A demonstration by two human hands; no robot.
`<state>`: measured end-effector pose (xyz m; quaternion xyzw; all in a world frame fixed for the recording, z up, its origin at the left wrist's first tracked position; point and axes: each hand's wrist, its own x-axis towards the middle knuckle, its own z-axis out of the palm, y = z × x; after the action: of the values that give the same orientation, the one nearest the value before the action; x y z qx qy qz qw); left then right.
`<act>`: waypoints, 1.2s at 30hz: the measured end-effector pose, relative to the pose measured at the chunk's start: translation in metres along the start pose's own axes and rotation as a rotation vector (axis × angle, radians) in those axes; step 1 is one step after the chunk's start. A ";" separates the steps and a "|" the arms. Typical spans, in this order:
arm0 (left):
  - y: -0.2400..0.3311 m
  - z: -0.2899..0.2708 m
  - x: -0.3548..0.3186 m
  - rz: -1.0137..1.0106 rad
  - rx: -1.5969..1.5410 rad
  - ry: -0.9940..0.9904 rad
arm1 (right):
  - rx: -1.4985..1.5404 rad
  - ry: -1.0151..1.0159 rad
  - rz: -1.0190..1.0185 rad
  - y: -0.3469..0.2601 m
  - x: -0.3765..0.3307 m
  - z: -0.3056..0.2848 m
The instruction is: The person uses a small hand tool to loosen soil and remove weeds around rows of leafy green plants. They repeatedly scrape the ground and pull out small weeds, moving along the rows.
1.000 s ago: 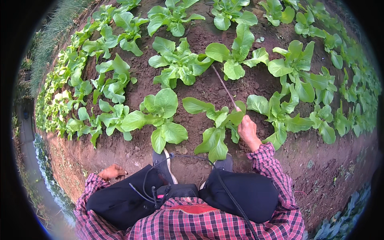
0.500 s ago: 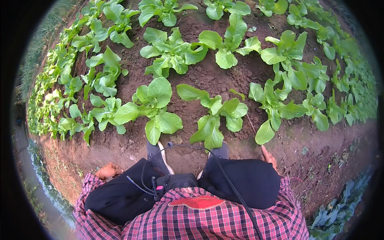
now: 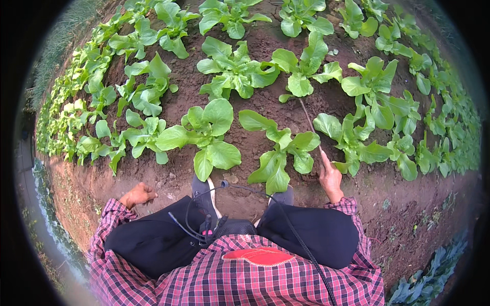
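My right hand point(image 3: 330, 178) is closed around the near end of a thin, straight rod point(image 3: 309, 120), its index finger stretched along it. The rod slants away over the soil, its far tip beside the base of a lettuce plant point(image 3: 301, 71) in the second row. A small low leaf point(image 3: 285, 98) lies just left of that tip. Nearer me, the rod passes between a front-row lettuce point(image 3: 278, 153) and another lettuce point(image 3: 352, 137) on the right. My left hand point(image 3: 139, 195) hovers by my left knee with curled fingers; whatever they may hold is hidden.
More lettuce plants point(image 3: 206, 135) stand in rows across the brown soil bed point(image 3: 178, 81). My shoes point(image 3: 204, 196) are at its near edge. A dark cable point(image 3: 291, 219) hangs across my lap. Bluish leafy plants point(image 3: 434, 275) grow at lower right.
My right hand has reached forward and slightly left, carrying the rod's tip from the front row to the second-row lettuce. My left hand has risen slightly forward. The view has shifted a little.
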<state>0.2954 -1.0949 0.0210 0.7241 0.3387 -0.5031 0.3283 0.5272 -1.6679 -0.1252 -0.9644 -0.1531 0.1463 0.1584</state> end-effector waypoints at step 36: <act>0.148 0.105 0.106 0.423 -1.129 -0.396 | -0.539 -0.478 -0.663 -0.201 0.018 -0.187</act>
<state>0.3917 -1.2452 -0.0889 0.3837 0.3342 -0.2956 0.8085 0.5549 -1.5292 0.1104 -0.8098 -0.5163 0.2607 -0.0986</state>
